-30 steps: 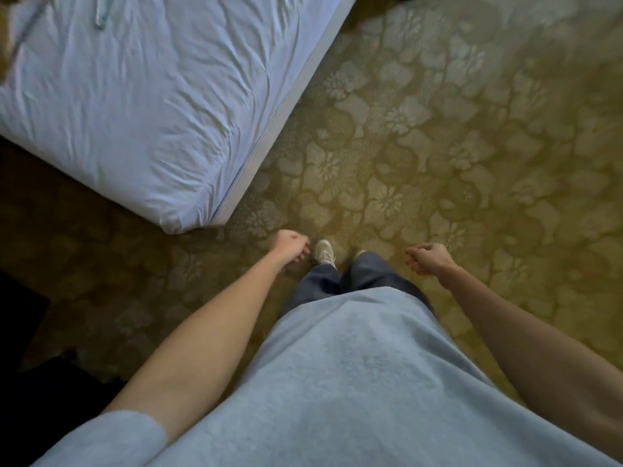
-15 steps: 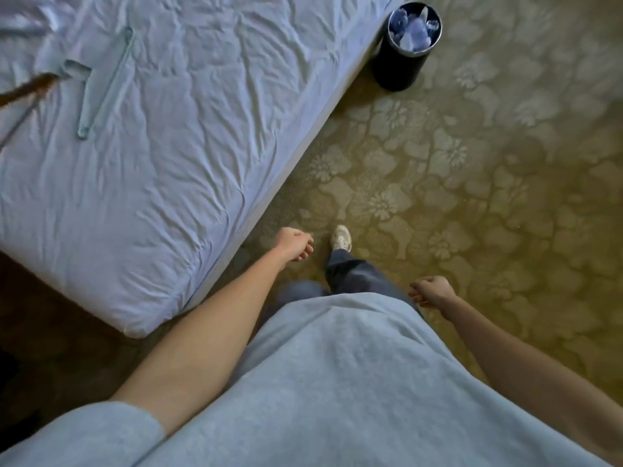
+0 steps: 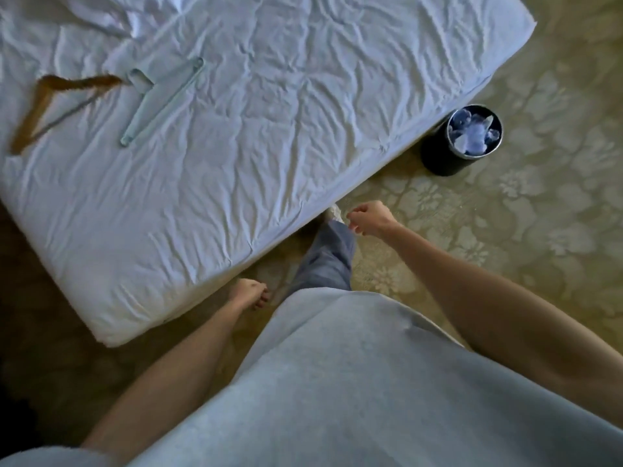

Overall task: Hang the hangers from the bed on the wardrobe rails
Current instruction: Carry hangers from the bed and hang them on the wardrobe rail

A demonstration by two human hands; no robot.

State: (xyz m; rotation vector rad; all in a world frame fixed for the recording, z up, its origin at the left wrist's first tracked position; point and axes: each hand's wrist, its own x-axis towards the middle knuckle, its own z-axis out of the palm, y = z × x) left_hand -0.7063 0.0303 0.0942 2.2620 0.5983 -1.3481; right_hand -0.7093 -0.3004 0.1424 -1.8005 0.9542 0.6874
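On the bed point(image 3: 256, 136), far to the left of its sheet, lies a brown hanger point(image 3: 37, 106), its hook end pointing toward the middle of the bed. Just beside it to the right, with the hook ends nearly touching, lies a pale hanger point(image 3: 158, 102), flat on the sheet and running slantwise. Both rest on the bed's upper left part, well apart from either hand. At the top of the bed, above the hangers, a rumpled white cloth point(image 3: 111, 15) is bunched.

Below the bed's near edge, the left hand point(image 3: 247, 293) hangs just off the mattress side, fingers curled in loosely, holding nothing. Between the hands, a leg in dark trousers point(image 3: 328, 257) steps forward, and the white shoe point(image 3: 337, 212) sits right against the bed's edge. Right of the shoe, the right hand point(image 3: 369, 217) is held out near the bed's edge, loosely fisted, with nothing in its grasp.

Farther right, beside the bed's right edge, a black bin point(image 3: 462, 143) stands upright on the patterned carpet point(image 3: 539, 214), with crumpled pale stuff inside it. A grey shirt point(image 3: 371, 382) fills the bottom of the view, nearer than the bed.
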